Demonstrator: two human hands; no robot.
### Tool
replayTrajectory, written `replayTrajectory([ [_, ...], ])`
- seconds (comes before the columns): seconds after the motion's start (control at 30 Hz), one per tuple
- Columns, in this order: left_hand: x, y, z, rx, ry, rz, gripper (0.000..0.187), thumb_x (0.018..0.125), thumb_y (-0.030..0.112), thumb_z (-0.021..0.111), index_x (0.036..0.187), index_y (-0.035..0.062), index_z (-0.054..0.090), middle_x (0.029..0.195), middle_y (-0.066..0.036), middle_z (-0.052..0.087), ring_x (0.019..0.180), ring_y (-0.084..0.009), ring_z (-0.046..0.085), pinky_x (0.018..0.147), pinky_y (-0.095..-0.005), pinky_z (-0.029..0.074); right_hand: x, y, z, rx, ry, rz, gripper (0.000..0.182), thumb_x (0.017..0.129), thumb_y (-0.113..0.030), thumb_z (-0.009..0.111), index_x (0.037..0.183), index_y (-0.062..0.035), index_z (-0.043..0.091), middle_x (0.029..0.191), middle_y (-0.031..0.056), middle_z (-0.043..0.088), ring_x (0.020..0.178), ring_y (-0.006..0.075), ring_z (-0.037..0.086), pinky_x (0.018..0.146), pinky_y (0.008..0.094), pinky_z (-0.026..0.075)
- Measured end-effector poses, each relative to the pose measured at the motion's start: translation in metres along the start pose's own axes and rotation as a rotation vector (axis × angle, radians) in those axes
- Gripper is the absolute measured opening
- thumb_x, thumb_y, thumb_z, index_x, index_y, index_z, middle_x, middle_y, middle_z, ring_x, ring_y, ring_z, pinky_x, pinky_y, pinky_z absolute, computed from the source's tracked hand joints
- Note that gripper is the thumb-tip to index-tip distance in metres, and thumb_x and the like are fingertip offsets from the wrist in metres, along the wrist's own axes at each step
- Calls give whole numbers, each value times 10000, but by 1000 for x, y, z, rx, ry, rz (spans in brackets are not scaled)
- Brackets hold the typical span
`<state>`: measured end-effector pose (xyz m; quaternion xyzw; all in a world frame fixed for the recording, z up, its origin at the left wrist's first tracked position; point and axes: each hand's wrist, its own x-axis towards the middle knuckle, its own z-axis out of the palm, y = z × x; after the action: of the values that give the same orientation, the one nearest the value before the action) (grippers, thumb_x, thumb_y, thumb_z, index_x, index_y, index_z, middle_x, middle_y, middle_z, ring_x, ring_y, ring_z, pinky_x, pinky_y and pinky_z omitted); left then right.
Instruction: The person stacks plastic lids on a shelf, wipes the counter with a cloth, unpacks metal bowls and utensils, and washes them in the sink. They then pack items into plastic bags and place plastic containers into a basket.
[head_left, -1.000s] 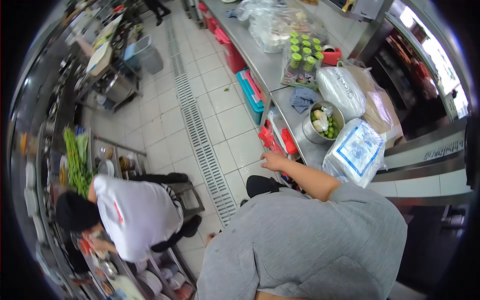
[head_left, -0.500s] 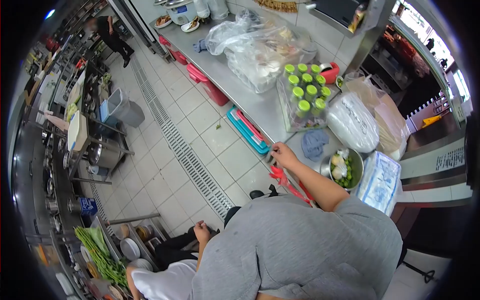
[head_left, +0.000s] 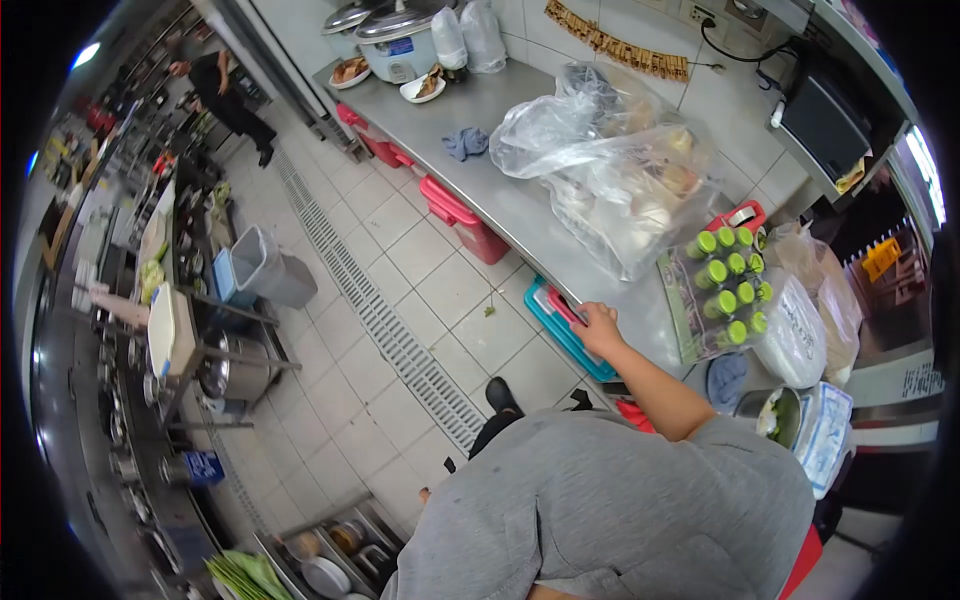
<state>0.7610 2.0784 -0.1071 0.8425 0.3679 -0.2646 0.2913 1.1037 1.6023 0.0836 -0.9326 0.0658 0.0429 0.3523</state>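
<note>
My right hand point(head_left: 598, 330) is at the front edge of the steel counter point(head_left: 480, 215), its fingers curled; whatever lies in them is hidden. Just beside it, below the counter edge, are a red-pink piece point(head_left: 566, 308) and a teal lidded bin point(head_left: 560, 335). Of my left hand point(head_left: 425, 495) only a sliver shows past the grey shirt. On the counter near my right arm stands a pack of bottles with green caps point(head_left: 725, 285). A crumpled blue-grey cloth point(head_left: 727, 380) and a steel bowl point(head_left: 780, 415) with green contents sit closer to me.
Large clear plastic bags point(head_left: 620, 190) lie along the counter. Rice cookers point(head_left: 400, 45) stand at its far end. Red bins point(head_left: 465, 220) are underneath. A drain grate point(head_left: 370, 290) crosses the tiled floor. A person in black point(head_left: 235, 95) stands far left, beyond a grey bin point(head_left: 275, 270).
My view has swung toward the counter's far end. My right hand has shifted along the edge to beside the red-pink piece. My left hand has mostly gone behind my shirt.
</note>
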Motion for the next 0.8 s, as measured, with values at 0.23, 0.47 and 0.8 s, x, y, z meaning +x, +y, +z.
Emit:
replayTrajectory([
  [0.23, 181, 152, -141, 260, -70, 474, 373, 809, 69, 659, 1140, -41, 528, 891, -231, 650, 672, -277, 677, 515, -381, 560, 49, -37, 68, -288, 76, -94, 597, 756, -316, 727, 1239, -32, 521, 1228, 217, 522, 1179, 426, 412, 1041, 507, 314],
  [0.47, 273, 413, -176, -54, 247, 531, 556, 773, 88, 676, 1275, 14, 450, 988, -182, 654, 862, -271, 678, 728, -370, 544, 95, -55, 22, -19, 32, -74, 432, 806, -340, 693, 1139, -74, 627, 1115, 161, 623, 1091, 340, 530, 970, 420, 373],
  [0.8, 186, 770, -192, 63, 391, 1481, 542, 715, 169, 715, 1236, 164, 569, 1328, -91, 513, 1317, -345, 379, 1022, -511, 351, 193, -81, 2, 155, -260, -59, 432, 883, -323, 642, 1218, -58, 578, 1165, 159, 623, 1135, 324, 555, 990, 381, 420],
])
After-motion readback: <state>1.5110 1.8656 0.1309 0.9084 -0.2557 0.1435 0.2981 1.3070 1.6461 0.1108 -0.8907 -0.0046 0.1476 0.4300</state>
